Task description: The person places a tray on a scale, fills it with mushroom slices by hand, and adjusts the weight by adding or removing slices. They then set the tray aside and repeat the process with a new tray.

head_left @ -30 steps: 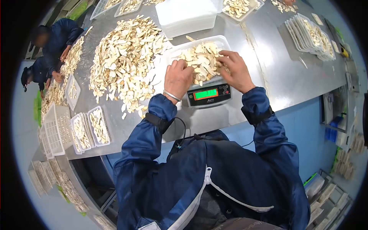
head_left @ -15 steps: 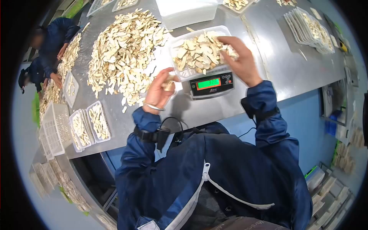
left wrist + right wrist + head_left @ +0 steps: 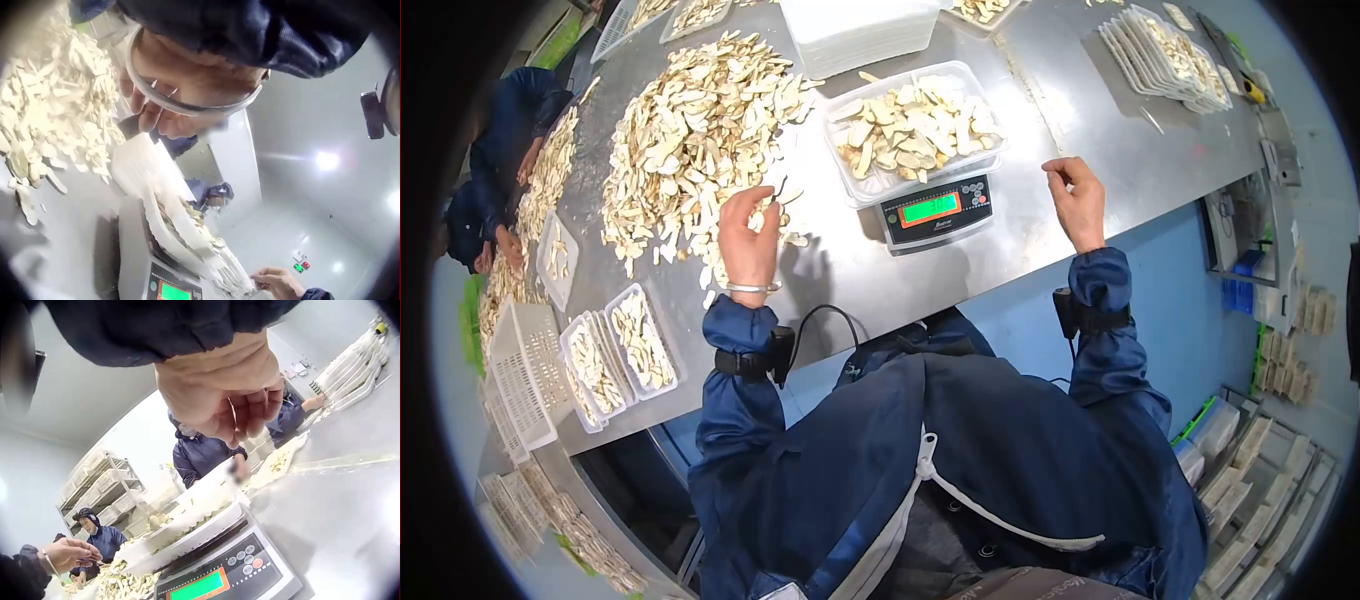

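A clear plastic tray piled with pale dried mushroom slices sits on a digital scale with a lit green display. To its left, my left hand is raised by the big slice heap, a thin dark piece pinched at its fingertips. In the left wrist view this hand has its fingers bent, partly behind the bracelet. My right hand hovers right of the scale above the table; the right wrist view shows that hand loosely curled, holding nothing.
A stack of white trays stands behind the scale. Filled trays and a white basket are at the left edge, more filled trays at the back right. Other people work along the left side.
Both hands have left the slices in the tray; the left moved left, the right moved right. The left hand held pale slices half a second ago. The display reading changed.
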`<state>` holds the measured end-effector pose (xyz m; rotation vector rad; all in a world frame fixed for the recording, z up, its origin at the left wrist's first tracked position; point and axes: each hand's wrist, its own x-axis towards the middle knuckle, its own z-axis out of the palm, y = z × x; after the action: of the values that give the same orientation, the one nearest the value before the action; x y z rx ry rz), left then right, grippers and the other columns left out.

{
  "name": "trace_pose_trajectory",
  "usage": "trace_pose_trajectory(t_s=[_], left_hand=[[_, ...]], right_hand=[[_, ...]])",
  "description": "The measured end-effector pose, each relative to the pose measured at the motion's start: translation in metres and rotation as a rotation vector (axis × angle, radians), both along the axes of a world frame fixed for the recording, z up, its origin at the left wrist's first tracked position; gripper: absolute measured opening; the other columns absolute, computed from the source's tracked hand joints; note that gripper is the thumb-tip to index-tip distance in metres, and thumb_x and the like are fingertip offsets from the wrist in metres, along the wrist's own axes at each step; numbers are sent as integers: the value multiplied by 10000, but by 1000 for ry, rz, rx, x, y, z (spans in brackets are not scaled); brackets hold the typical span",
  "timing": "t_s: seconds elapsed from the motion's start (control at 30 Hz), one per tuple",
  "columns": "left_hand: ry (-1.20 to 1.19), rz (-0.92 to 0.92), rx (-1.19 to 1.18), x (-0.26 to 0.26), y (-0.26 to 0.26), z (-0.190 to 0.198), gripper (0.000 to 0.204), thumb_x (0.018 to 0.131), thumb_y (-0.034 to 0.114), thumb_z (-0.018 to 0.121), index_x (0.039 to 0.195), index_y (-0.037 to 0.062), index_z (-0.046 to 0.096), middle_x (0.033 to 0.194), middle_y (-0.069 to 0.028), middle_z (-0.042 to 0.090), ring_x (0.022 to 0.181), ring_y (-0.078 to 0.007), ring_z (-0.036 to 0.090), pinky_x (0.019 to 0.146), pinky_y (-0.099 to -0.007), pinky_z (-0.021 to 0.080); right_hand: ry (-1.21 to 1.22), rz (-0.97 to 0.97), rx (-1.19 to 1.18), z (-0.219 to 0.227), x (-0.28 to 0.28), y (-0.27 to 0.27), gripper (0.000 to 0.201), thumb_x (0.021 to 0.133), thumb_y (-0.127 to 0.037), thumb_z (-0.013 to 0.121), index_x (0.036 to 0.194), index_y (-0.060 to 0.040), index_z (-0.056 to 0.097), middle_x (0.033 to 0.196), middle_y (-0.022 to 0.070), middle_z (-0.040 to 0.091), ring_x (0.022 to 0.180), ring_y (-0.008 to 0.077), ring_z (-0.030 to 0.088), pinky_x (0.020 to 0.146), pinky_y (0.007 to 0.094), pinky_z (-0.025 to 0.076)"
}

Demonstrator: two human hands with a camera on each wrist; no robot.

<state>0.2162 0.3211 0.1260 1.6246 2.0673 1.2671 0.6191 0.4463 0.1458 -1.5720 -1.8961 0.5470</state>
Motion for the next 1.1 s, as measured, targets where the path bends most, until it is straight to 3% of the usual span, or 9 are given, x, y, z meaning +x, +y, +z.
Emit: trace_pose_trajectory(t_s=[0.2,0.37,0.47,0.63,0.87,1.1], left_hand=[[132,-81,58,53,31,14,169,740,33,682,907,60,667,891,-94,630,885,-289,558,783,-378,438],[189,-141,8,109,58,15,156,712,119,728,858,96,677,752,-49,549,776,-256,508,687,-365,390],[254,-114,-114,138,71,19,177,719,186,735,858,90,681,773,-51,523,809,-252,500,722,-366,369],[292,-73,-124,148,72,16,256,707,201,760,920,93,668,798,-50,519,803,-248,495,717,-361,367],[325,-91,-84,146,81,8,260,698,181,764,906,93,638,813,-49,516,803,-254,501,720,-366,375],[291,38,-85,119,80,1,149,756,142,699,885,94,642,806,-56,528,813,-251,511,727,-364,374]], right_hand=[[-23,126,94,1,2,37,116,805,-35,596,890,-29,675,833,93,594,706,205,587,661,324,475],[107,299,118,-7,-10,67,143,779,-40,624,909,-51,684,888,97,593,817,251,585,720,345,478],[144,480,197,-13,-31,80,148,762,-50,633,903,-65,677,904,95,576,890,280,554,776,376,456],[80,516,219,-17,-37,104,117,751,-63,632,866,-60,653,934,88,564,902,273,532,784,380,440],[-6,686,277,-7,-38,103,249,722,-101,664,965,-55,631,1044,106,565,968,297,525,813,392,432],[34,580,253,-15,-47,122,155,758,-56,635,912,-61,659,1012,81,586,952,287,534,825,396,438]])
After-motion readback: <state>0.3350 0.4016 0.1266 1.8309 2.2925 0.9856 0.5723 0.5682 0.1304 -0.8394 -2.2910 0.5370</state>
